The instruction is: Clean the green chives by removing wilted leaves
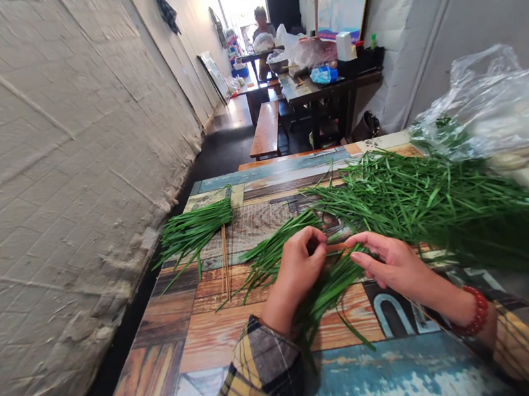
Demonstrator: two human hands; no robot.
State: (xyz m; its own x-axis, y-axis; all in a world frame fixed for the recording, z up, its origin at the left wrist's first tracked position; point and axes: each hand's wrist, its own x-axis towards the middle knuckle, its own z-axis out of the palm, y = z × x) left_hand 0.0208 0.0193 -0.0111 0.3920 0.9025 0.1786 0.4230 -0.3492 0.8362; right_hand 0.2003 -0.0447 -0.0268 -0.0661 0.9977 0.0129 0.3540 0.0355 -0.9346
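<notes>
My left hand (302, 259) is curled with thumb and forefinger pinched together. What lies in that pinch is too small to make out. Facing it, my right hand (397, 263) has thumb and forefinger bent close together, their tips beside some green chive blades; whatever they pinch is unclear. Below and between both hands lies a small bunch of chives (333, 288). Behind my left hand rests another bunch (273, 247), partly covered by it. A large loose pile of chives (416, 193) spreads to the right. Farther left, thin wooden skewers (226, 262) stick out from a neat chive bundle (198, 226).
The patterned wooden table (157, 378) runs close to a white brick wall (59, 158). Clear plastic bags (507, 103) with pale contents stand at the right. Beyond are a bench (267, 130), a second table (310, 89) with bags on it, and a person (260, 23).
</notes>
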